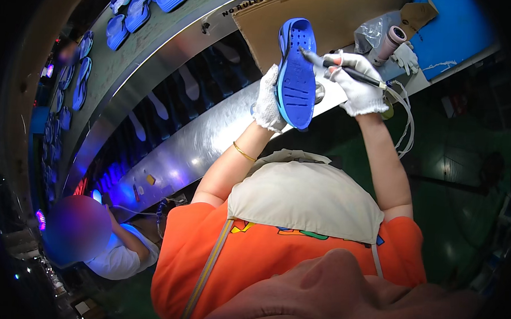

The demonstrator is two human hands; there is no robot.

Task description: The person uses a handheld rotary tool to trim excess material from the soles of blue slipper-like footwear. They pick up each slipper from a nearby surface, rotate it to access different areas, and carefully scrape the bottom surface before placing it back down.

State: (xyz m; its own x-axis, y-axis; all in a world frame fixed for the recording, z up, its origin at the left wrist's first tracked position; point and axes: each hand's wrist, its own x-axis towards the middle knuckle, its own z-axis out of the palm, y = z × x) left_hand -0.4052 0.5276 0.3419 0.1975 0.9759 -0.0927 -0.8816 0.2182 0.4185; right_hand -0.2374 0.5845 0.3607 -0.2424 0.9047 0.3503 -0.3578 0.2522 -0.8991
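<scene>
The left hand (268,100), in a white glove, grips a blue shoe sole (298,76) by its side and holds it up by the metal surface (211,123), while the right hand (358,87) pinches a black pen-like tool (356,75), its blurred tip at the holed end; I can't tell whether it touches. I'd say the step in hand is working over that face, and the next move calls for a steady sole and careful small strokes.

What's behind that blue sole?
Around the sole, cardboard shows near its upper end and a metal bench lower down. Whatever sits directly behind it is covered.
</scene>
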